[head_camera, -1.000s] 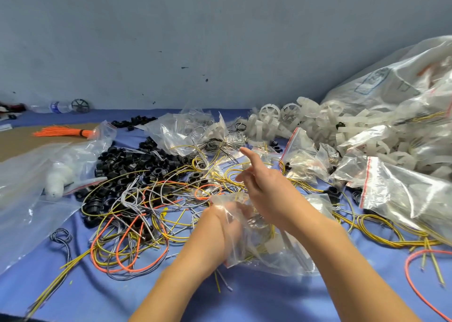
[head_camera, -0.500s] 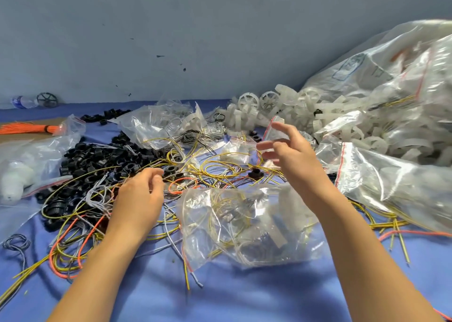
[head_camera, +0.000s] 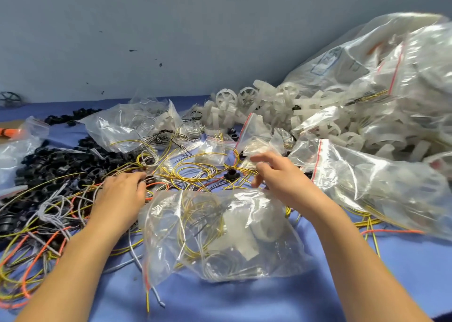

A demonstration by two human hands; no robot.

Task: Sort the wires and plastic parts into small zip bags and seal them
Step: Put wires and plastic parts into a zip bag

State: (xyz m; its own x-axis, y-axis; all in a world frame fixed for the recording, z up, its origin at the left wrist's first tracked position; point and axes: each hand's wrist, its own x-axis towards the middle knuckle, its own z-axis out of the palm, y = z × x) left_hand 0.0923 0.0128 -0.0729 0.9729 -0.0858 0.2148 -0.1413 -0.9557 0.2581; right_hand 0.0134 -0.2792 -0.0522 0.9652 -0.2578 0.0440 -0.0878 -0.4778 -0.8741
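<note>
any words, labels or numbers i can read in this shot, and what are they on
Nothing here is legible.
Blue printed marking on the big clear bag, far right: too blurred to read.
No lettering shows on the small zip bags, wires or plastic parts.

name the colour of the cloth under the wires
Blue cloth, clearest in the head view.
</note>
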